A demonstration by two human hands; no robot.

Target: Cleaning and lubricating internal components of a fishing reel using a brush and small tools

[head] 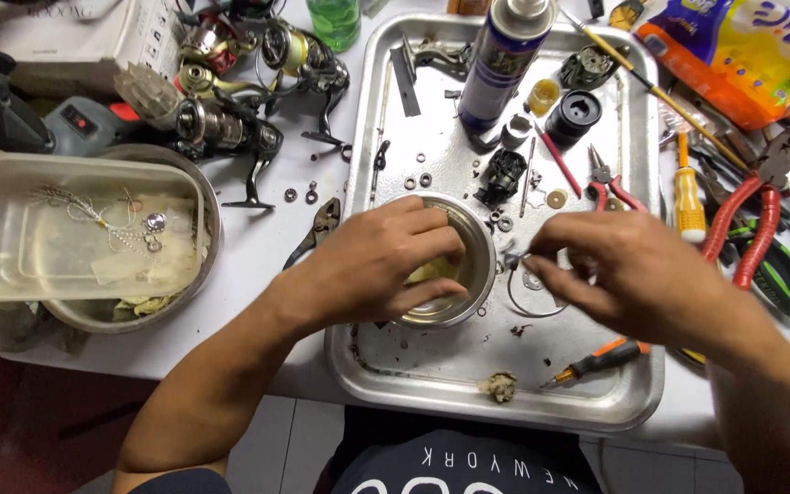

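Left hand: I see my left hand (386, 265) cupped over the small steel bowl (477, 274), fingers curled round its rim and gripping it; the bowl sits near the middle of the metal tray (432, 384)
Right hand: my right hand (624, 270) is just right of the bowl, fingertips (534, 259) pinched narrow on a tiny dark part (511, 262) (too small for me to tell what it is); the part is held just beside the bowl's right rim, above the tray
Under the right hand: a thin wire ring (528, 306) lies flat on the tray
Tray front: an orange-handled screwdriver (596, 361) lies tilted, with a small wad of dirty fluff (501, 387) near the front rim
Tray back: a tall spray can (500, 59) stands upright; a black spool (573, 114) and small red pliers (610, 183) lie to its right; washers are scattered between
Desk, left: a clear plastic tub (48, 238) rests on a steel basin (203, 265); fishing reels (230, 110) lie behind it
Desk, right: large red-handled pliers (747, 229) and a yellow screwdriver (688, 197) lie beside the tray
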